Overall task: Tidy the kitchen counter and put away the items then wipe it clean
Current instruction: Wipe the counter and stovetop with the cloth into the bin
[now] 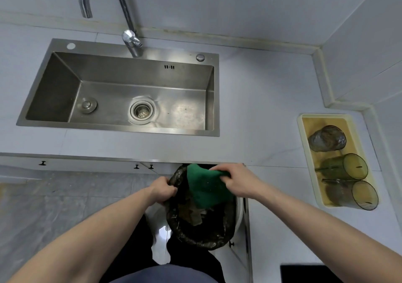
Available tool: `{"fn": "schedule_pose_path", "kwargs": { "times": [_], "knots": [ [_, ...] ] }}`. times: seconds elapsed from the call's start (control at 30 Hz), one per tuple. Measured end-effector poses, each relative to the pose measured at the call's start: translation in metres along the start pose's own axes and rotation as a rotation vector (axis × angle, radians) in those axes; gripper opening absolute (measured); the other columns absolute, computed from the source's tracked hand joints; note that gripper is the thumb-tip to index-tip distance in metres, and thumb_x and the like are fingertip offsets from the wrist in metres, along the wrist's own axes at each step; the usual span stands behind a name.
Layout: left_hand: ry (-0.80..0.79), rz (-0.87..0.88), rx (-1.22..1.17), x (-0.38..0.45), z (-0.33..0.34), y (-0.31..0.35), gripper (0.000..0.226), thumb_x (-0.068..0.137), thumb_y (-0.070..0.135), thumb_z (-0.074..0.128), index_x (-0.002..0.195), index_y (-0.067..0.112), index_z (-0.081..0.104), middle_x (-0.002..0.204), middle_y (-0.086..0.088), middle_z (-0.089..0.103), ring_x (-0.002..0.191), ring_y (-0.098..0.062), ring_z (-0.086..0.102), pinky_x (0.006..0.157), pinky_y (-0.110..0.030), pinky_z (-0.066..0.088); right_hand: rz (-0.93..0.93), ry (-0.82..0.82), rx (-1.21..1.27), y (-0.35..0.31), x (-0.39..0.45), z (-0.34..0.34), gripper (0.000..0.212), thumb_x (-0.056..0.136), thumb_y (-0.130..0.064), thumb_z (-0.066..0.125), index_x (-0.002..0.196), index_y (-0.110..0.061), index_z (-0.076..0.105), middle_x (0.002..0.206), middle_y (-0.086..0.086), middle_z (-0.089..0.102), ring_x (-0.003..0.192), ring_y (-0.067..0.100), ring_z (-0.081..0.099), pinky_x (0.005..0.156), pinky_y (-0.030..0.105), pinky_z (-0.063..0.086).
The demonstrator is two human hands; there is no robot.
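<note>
A home kitchen, as we see it from above the counter.

We look down on a stainless steel sink (121, 91) set into a pale grey counter (256, 113), with a chrome tap (131, 41) rising behind it and a strainer drain (141, 110) in the basin. Pale tiled walls (359, 32) meet in the corner on the right. A yellowish tray (304, 143) on the counter holds three tinted glasses (345, 167) lying on their sides. Below the counter edge we see cabinet knobs (42, 163) and a bin lined with a black bag (202, 237).
</note>
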State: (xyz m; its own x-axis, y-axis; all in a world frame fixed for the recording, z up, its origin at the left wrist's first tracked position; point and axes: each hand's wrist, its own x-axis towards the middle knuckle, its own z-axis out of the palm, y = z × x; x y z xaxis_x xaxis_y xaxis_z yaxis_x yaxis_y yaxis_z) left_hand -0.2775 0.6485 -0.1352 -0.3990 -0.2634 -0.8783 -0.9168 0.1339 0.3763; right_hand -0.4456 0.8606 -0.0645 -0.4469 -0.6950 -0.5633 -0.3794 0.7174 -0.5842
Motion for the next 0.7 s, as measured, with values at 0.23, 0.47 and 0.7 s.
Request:
{"fn": "schedule_pose_path", "kwargs": {
  "times": [0.23, 0.47, 0.7],
  "knots": [
    [-0.036, 0.007, -0.042, -0.006, -0.001, 0.001, 0.020, 0.086, 0.008, 0.059, 0.105, 0.004, 0.064, 0.106, -0.022, 0.071, 0.091, -0.034, 0.073, 0.074, -0.047, 0.064, 0.053, 0.288, 0.223, -0.003, -0.011, -0.090, 0.045, 0.088, -0.012, 0.059, 0.118, -0.042, 0.072, 0.107, -0.020, 0.074, 0.104, 0.004, 0.067, 0.098, 0.039, 0.056],
    [-0.057, 0.007, -0.040, -0.003, -0.001, 0.002, 0.025, 0.084, 0.007, 0.059, 0.109, 0.005, 0.064, 0.106, -0.022, 0.072, 0.092, -0.036, 0.074, 0.075, -0.052, 0.063, 0.144, 0.611, 0.100, 0.012, 0.030, -0.150, 0.048, 0.091, -0.014, 0.047, 0.125, -0.040, 0.068, 0.114, -0.010, 0.072, 0.106, 0.018, 0.064, 0.093, 0.036, 0.053],
    [-0.028, 0.003, -0.024, -0.002, 0.001, 0.004, 0.013, 0.086, 0.007, 0.060, 0.099, 0.010, 0.060, 0.108, -0.022, 0.070, 0.096, -0.037, 0.072, 0.079, -0.051, 0.063, 0.308, 0.470, -0.114, 0.045, 0.099, -0.122, 0.051, 0.091, -0.006, 0.050, 0.132, -0.032, 0.063, 0.125, 0.004, 0.068, 0.111, 0.032, 0.062, 0.088, 0.034, 0.051]
  ]
}}
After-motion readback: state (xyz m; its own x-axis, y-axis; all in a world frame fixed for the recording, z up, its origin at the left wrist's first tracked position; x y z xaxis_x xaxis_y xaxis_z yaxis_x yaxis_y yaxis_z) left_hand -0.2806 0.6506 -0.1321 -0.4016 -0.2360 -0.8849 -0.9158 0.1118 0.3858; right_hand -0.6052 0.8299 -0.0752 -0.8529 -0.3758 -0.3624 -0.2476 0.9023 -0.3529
